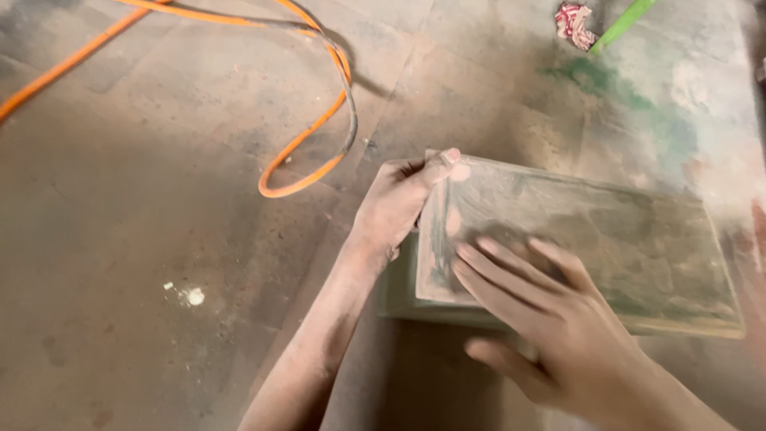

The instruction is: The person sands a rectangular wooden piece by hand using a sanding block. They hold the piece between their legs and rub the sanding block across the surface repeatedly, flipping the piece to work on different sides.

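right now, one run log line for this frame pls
left hand: grips board's left edge | right hand: flat on board, blurred | dusty green board: on green block | orange cable: on floor, apart

Left hand [396,209]: forearm comes up from bottom centre, wrist bent, fingers curled, thumb stretched out to the right along an edge. Dusty skin. Right hand [550,319]: enters from lower right, palm down, fingers straight and spread slightly, pointing up-left, thumb held out low. Outline blurred, so it is probably moving.
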